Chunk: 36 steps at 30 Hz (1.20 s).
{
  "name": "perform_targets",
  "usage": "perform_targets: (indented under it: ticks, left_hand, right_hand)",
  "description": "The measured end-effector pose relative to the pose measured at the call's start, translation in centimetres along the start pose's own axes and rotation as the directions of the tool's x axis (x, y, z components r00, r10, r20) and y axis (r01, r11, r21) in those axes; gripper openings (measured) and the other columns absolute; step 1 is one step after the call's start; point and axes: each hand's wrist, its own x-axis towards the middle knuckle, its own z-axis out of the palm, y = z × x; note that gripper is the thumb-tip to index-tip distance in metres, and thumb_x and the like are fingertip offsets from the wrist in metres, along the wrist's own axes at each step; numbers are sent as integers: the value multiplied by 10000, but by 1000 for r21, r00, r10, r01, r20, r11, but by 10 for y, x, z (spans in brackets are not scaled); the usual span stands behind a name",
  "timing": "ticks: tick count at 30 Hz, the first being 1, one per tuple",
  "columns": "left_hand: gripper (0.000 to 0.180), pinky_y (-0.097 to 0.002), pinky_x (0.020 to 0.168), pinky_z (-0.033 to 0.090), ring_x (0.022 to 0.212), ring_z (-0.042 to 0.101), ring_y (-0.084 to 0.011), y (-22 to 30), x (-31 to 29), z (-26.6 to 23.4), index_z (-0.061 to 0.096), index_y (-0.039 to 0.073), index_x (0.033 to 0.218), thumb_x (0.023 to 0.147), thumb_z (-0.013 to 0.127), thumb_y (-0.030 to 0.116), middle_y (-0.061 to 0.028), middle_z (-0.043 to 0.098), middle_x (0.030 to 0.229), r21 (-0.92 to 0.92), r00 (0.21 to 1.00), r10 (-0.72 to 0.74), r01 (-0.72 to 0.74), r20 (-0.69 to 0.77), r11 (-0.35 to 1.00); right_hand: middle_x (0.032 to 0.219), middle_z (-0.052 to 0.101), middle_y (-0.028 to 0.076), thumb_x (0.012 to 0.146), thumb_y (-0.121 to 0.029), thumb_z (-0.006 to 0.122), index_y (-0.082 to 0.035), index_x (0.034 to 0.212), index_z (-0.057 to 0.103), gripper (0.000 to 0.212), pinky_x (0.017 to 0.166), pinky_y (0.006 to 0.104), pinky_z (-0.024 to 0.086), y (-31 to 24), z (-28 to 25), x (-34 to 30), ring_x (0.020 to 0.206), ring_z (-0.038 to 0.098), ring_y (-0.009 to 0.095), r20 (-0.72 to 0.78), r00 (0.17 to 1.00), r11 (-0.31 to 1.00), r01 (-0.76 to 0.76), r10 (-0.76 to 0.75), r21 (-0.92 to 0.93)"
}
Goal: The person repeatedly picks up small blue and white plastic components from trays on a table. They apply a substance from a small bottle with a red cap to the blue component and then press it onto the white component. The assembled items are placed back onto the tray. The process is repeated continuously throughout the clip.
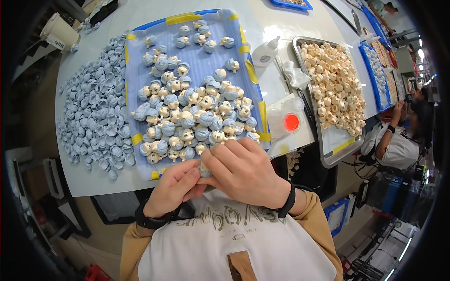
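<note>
Close to my body, at the near edge of the blue-lined tray (206, 56), my left hand (174, 188) and my right hand (243, 173) meet with fingers closed around one small doll head (205, 169). Only a bit of its pale and light blue surface shows; my fingers cover the rest. Just beyond my knuckles lies a crowd of doll heads (187, 119) with pale faces and light blue hair. They are packed in the near half of the tray, with fewer toward its far end.
Left of the tray spreads a heap of light blue hollow hair shells (96, 112). On the right, a metal tray (323, 159) holds hollow pale face pieces (333, 84). Between the trays stand a white squeeze bottle (266, 52), tweezers (280, 65) and a container with a red-orange disc (291, 122). Another person (398, 140) sits farther right.
</note>
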Motion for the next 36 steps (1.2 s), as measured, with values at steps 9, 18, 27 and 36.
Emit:
perform_targets:
  ticks: [9,18,27,36]
  left_hand:
    - [414,-167,419,236,465,320,-10,-6,2,2,502,-4,1005,969,363,385,3,470,597,-56,997,54,-57,-51,997]
    - [397,-159,424,244,463,312,-11,-3,4,10,464,-8,1110,976,353,350,12,449,599,-115,990,82,-95,-112,989]
    - [403,-156,422,254,469,336,-5,0,7,12,468,-34,1155,966,400,315,4,490,609,-51,987,89,-97,-137,994]
    - [363,-175,435,282,504,391,-12,5,-2,-6,574,-14,954,939,463,331,17,517,604,40,996,38,-41,77,998]
  right_hand:
    - [739,445,22,733,-238,600,-42,848,554,233,583,276,343,4,5,7,672,467,154,-83,996,999,41,-40,11]
    - [802,529,44,744,-240,613,15,954,582,332,597,280,386,2,16,3,665,510,167,-258,966,1000,12,-10,5]
    - [788,557,50,737,-229,640,27,1016,586,383,597,279,416,2,8,0,680,548,176,-278,961,1000,-7,8,6]
    - [741,501,43,688,-298,675,-12,867,575,352,567,301,376,0,13,1,633,497,194,-252,967,970,89,-29,228]
